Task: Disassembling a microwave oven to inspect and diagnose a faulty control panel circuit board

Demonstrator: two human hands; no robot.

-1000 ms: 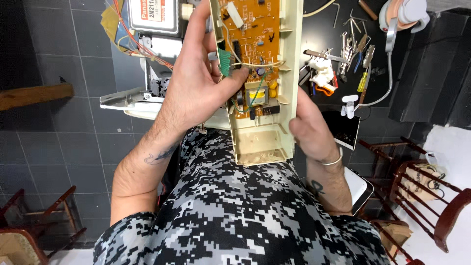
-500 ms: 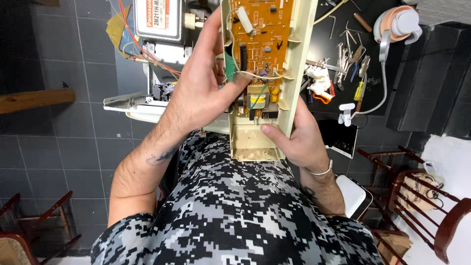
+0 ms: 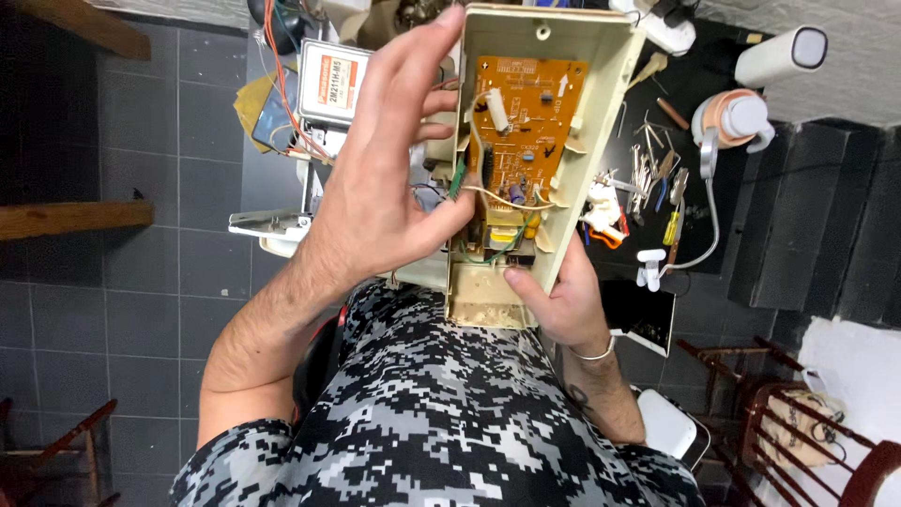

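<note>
Both hands are on the cream plastic housing (image 3: 549, 56) that I see held up in front of the chest: my right hand (image 3: 563, 300) is closed around its lower end, thumb pressing near the components, while my left hand (image 3: 394, 178) lies mostly open against its left edge, fingers spread and clasping nothing. Its long axis runs away from the body, orange circuit board (image 3: 521, 122) facing me, left fingertips nearest the green wire (image 3: 457, 178).
</note>
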